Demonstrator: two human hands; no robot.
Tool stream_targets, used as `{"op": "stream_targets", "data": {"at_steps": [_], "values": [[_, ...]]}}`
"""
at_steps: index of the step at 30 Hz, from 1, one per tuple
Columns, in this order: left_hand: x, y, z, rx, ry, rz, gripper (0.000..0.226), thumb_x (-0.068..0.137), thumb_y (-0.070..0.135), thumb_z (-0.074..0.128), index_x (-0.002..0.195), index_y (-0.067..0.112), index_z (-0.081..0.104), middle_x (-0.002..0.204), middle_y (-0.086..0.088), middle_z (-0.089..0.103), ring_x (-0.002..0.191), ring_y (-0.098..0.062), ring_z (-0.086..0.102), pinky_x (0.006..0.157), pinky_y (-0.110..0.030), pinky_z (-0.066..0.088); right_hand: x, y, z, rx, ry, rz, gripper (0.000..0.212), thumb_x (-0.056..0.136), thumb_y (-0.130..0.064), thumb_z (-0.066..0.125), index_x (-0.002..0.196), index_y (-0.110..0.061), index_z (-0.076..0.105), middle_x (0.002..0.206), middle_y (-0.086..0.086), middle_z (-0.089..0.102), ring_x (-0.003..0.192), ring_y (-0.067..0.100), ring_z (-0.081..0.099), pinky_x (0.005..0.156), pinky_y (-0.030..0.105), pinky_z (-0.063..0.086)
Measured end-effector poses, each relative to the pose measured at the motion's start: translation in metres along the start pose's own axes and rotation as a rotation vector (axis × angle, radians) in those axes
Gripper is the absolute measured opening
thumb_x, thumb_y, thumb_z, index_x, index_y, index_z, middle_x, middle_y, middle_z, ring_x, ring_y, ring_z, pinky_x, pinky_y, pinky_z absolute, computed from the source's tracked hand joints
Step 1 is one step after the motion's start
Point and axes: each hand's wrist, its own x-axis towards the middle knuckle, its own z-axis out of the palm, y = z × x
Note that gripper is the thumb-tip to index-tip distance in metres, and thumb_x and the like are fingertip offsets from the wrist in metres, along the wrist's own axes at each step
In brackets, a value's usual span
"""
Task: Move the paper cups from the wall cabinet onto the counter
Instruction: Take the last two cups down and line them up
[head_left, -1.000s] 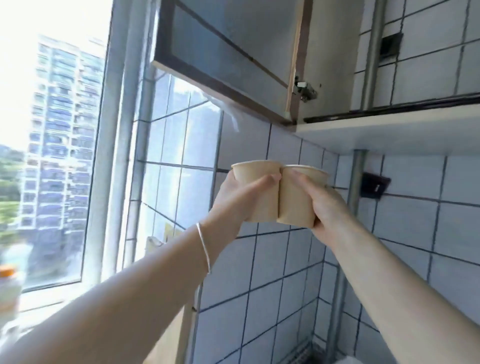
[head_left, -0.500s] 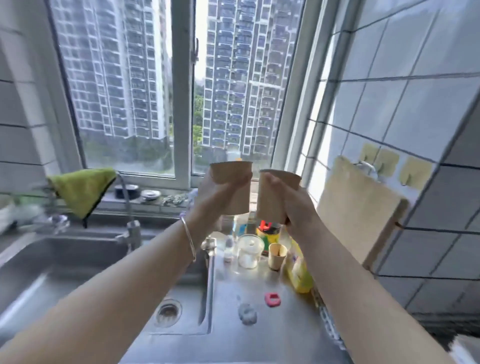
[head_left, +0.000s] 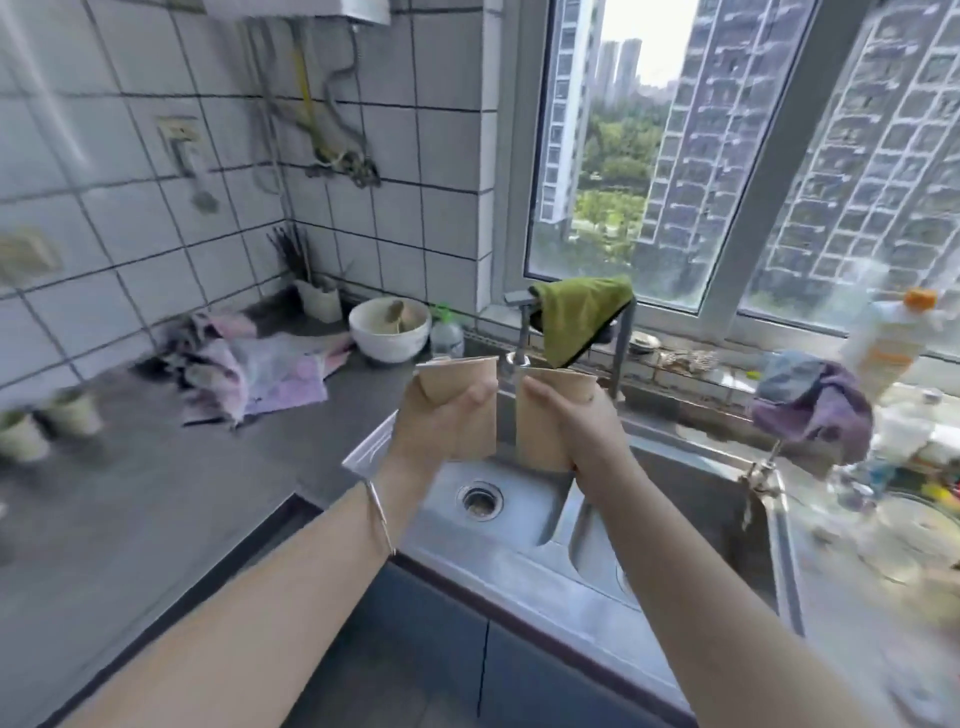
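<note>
Two cups held up over sink (head_left: 519, 525). Left cup (head_left: 470, 402) wrapped by left grip (head_left: 441, 421); right cup (head_left: 545, 415) wrapped by right grip (head_left: 571, 421). Step: carrying to desk (head_left: 156, 493), left of grips. Next: cups moved left, set down upright.

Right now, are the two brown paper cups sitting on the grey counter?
No, the left hand and right hand each hold a brown paper cup above the steel sink.

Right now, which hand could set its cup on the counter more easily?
Probably the left hand: its paper cup is nearer the grey counter; the right hand is over the sink.
</note>
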Motion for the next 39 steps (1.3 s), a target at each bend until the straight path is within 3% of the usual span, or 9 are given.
{"op": "stream_targets", "data": {"at_steps": [3, 6, 9, 15, 21, 27, 32, 36, 39], "values": [[0.014, -0.006, -0.058, 0.037, 0.094, -0.013, 0.026, 0.062, 0.027, 0.078, 0.08, 0.027, 0.059, 0.067, 0.014, 0.07, 0.065, -0.004, 0.065, 0.066, -0.026, 0.055, 0.017, 0.022, 0.057, -0.007, -0.086, 0.057, 0.036, 0.071, -0.025, 0.081, 0.1, -0.015, 0.063, 0.089, 0.007, 0.068, 0.074, 0.019, 0.064, 0.062, 0.036, 0.056], [0.03, -0.013, -0.111, 0.09, 0.206, -0.031, 0.053, 0.047, 0.044, 0.074, 0.095, 0.029, 0.06, 0.093, 0.002, 0.068, 0.085, -0.017, 0.064, 0.081, -0.036, 0.053, 0.04, 0.046, 0.112, -0.029, -0.204, 0.073, 0.023, 0.073, -0.022, 0.079, 0.087, -0.022, 0.061, 0.082, 0.003, 0.066, 0.074, 0.019, 0.062, 0.068, 0.04, 0.054], [0.045, -0.023, -0.158, 0.088, 0.336, -0.045, 0.039, 0.054, 0.033, 0.074, 0.09, 0.027, 0.063, 0.086, 0.002, 0.068, 0.08, -0.017, 0.063, 0.073, -0.031, 0.051, 0.06, 0.068, 0.167, -0.033, -0.299, 0.087, 0.03, 0.073, -0.018, 0.078, 0.096, -0.021, 0.058, 0.085, 0.0, 0.064, 0.075, 0.015, 0.061, 0.067, 0.035, 0.052], [0.071, -0.042, -0.238, 0.043, 0.607, -0.037, 0.058, 0.057, 0.025, 0.077, 0.111, 0.019, 0.055, 0.092, 0.004, 0.066, 0.077, -0.008, 0.061, 0.061, -0.015, 0.049, 0.093, 0.115, 0.271, -0.109, -0.512, 0.197, 0.04, 0.071, -0.034, 0.079, 0.104, -0.022, 0.06, 0.099, 0.0, 0.068, 0.09, 0.018, 0.065, 0.078, 0.041, 0.055], [0.086, -0.053, -0.318, 0.019, 0.794, -0.021, 0.052, 0.076, -0.003, 0.07, 0.119, 0.013, 0.047, 0.094, 0.001, 0.062, 0.063, 0.01, 0.06, 0.058, -0.009, 0.048, 0.105, 0.143, 0.363, -0.117, -0.642, 0.311, 0.037, 0.078, -0.028, 0.074, 0.11, -0.017, 0.059, 0.098, 0.0, 0.066, 0.084, 0.014, 0.062, 0.064, 0.027, 0.052], [0.103, -0.063, -0.397, 0.003, 0.885, -0.023, 0.071, 0.059, 0.019, 0.075, 0.124, 0.007, 0.047, 0.098, -0.001, 0.062, 0.077, -0.005, 0.059, 0.063, -0.011, 0.049, 0.114, 0.17, 0.448, -0.189, -0.803, 0.275, 0.025, 0.067, -0.035, 0.076, 0.085, -0.027, 0.06, 0.086, -0.004, 0.066, 0.079, 0.014, 0.061, 0.073, 0.034, 0.051], [0.118, -0.072, -0.466, -0.005, 0.929, -0.083, 0.069, 0.058, 0.025, 0.081, 0.12, 0.019, 0.05, 0.099, 0.006, 0.065, 0.081, -0.004, 0.061, 0.063, -0.007, 0.048, 0.115, 0.197, 0.513, -0.222, -0.854, 0.268, 0.056, 0.054, -0.046, 0.076, 0.101, -0.021, 0.061, 0.096, -0.001, 0.067, 0.086, 0.016, 0.062, 0.075, 0.033, 0.05], [0.134, -0.079, -0.517, 0.005, 0.947, -0.138, 0.063, 0.056, 0.026, 0.077, 0.115, 0.025, 0.053, 0.097, 0.012, 0.066, 0.083, -0.001, 0.062, 0.066, -0.006, 0.047, 0.124, 0.221, 0.559, -0.289, -0.858, 0.32, 0.086, 0.053, -0.045, 0.075, 0.131, -0.024, 0.044, 0.117, -0.004, 0.061, 0.105, 0.015, 0.059, 0.084, 0.031, 0.048], [0.148, -0.085, -0.543, -0.003, 0.966, -0.163, 0.05, 0.056, 0.024, 0.077, 0.103, 0.019, 0.059, 0.091, 0.007, 0.068, 0.08, -0.007, 0.064, 0.066, -0.012, 0.05, 0.133, 0.238, 0.586, -0.323, -0.872, 0.324, 0.077, 0.052, -0.045, 0.078, 0.121, -0.021, 0.052, 0.113, 0.0, 0.065, 0.097, 0.014, 0.063, 0.081, 0.031, 0.052]]}}
